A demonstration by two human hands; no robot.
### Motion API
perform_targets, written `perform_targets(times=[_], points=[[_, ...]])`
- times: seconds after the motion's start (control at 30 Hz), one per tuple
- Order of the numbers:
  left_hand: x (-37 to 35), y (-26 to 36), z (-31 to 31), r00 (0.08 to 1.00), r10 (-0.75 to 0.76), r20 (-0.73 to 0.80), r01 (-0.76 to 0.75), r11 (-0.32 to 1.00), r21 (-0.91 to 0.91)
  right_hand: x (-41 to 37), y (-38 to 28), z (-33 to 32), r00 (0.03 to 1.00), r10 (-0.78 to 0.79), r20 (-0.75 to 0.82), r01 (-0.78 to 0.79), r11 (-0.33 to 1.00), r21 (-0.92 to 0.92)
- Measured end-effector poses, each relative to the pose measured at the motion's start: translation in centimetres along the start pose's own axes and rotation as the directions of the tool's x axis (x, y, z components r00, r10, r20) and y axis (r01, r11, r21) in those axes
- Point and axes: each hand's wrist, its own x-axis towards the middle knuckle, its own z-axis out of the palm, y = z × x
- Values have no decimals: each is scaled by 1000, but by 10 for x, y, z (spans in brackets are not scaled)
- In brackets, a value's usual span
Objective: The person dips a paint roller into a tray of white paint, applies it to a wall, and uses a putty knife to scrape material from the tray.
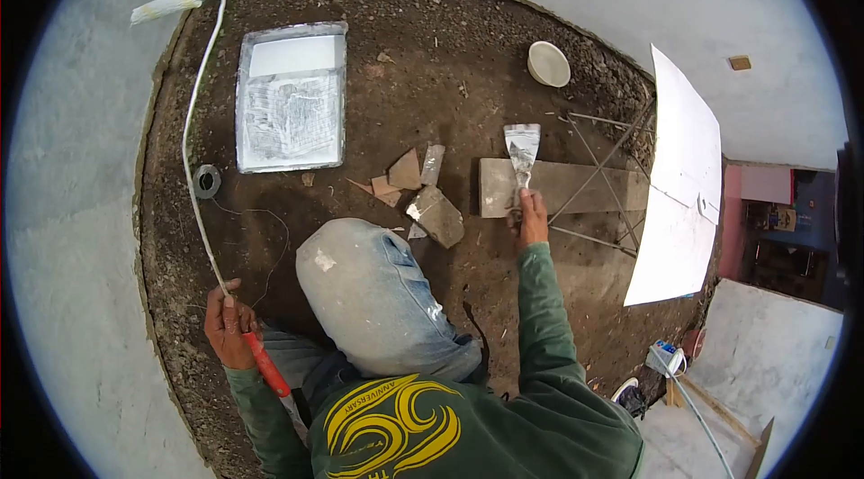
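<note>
My left hand (229,328) is closed around a paint roller (187,132), low on its long bent rod just above the red handle. The pale roller sleeve (168,5) lies against the grey wall at the upper left. In my right hand (529,220) is a putty knife (522,153), its wide blade smeared white and pointing away from me. Beneath the knife in this view lies a flat wooden board (576,186). A paint tray (292,161) streaked with white paint rests on the soil between the roller rod and the knife.
Broken tile pieces (437,216) lie ahead of my knee. A roll of wire (207,181) sits beside the roller rod. Farther off stands a white bowl (549,64). On the right are a metal frame (598,164) and a large white sheet (675,182).
</note>
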Motion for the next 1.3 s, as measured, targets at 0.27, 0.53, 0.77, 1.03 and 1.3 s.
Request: perform_targets(times=[0.27,0.53,0.77,1.03,1.3], points=[[-3,-4,-1,1000,15,-11,-15,1000,12,70,68,-58,909,-410,-71,167,516,-840],[0,1,8,1000,22,5,-22,999,25,92,58,-52,942,-319,-104,-48,179,-983],[2,-1,9,998,39,41,-40,999,32,90,78,-54,944,-303,-134,-82,178,-981],[2,-3,10,1000,1,30,-2,999,41,43,102,-94,945,-314,-90,85,502,-861],[1,-2,12,999,32,29,-33,999,27,100,60,-75,950,-258,-177,-110,255,-961]])
